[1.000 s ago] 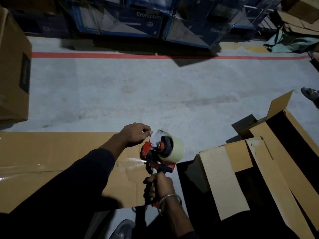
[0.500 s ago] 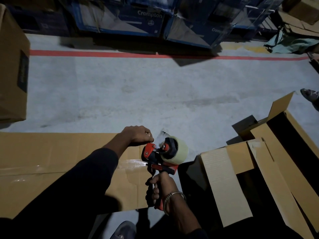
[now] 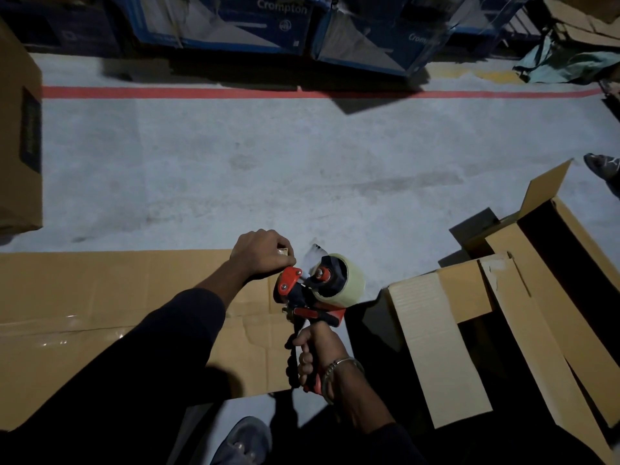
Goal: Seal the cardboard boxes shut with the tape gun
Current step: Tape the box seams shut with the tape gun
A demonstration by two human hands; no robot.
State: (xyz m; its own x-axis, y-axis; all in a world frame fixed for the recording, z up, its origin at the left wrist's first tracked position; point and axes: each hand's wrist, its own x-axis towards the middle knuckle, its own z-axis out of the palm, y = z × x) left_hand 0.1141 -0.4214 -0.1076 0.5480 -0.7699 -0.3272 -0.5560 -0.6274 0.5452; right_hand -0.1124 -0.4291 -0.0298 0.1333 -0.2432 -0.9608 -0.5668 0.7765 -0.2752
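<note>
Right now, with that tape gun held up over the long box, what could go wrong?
The left hand sits right beside the tape gun head, so fingers could catch its cutting edge. The loose tape end sticking up might fold onto itself. The open box alongside has flaps splayed out, easy to snag.

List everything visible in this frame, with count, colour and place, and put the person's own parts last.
long cardboard box: 1, brown, flat at left, clear tape along its seam
open cardboard boxes: 2, brown, right, flaps up
tape gun: 1, red and black, centre, above the long box's right end
tape roll: 1, clear, on the gun
upright carton: 1, brown, far left
printed cartons: several, blue, top
floor line: 1, red, across grey floor
cloth: 1, green, top right
left hand: at the gun's front
right hand: grips the handle
</note>
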